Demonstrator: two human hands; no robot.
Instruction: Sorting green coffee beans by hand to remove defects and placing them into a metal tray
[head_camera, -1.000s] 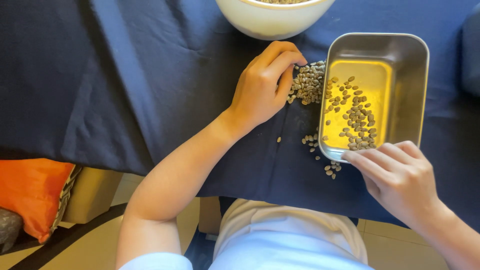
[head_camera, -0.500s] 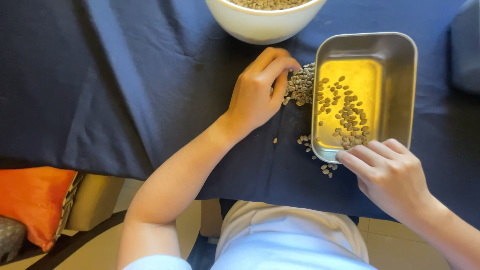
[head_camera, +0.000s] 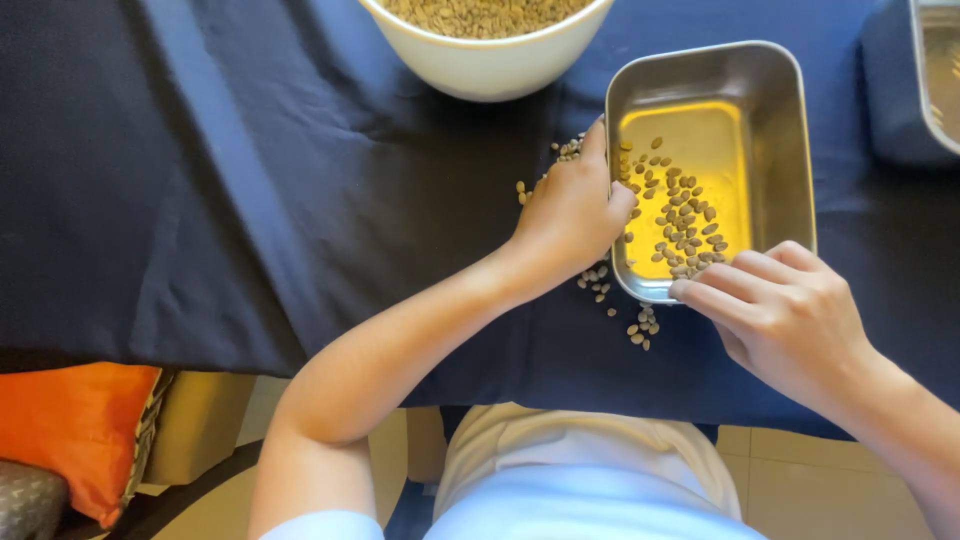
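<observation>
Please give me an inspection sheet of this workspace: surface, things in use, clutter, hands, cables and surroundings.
Surface: table under a dark navy cloth, creased.
Things in use: rectangular metal tray holding a scatter of pale green beans; white bowl of the same beans at the top edge.
Clutter: loose beans on the cloth beside the tray's near left corner, a few more above the left hand; a second metal container, cut off at the right edge.
Hands: left hand cupped against the tray's left rim; right hand with fingertips on the tray's near rim.
Cables: nothing seen.
Surroundings: orange cushion lower left; tiled floor.
</observation>
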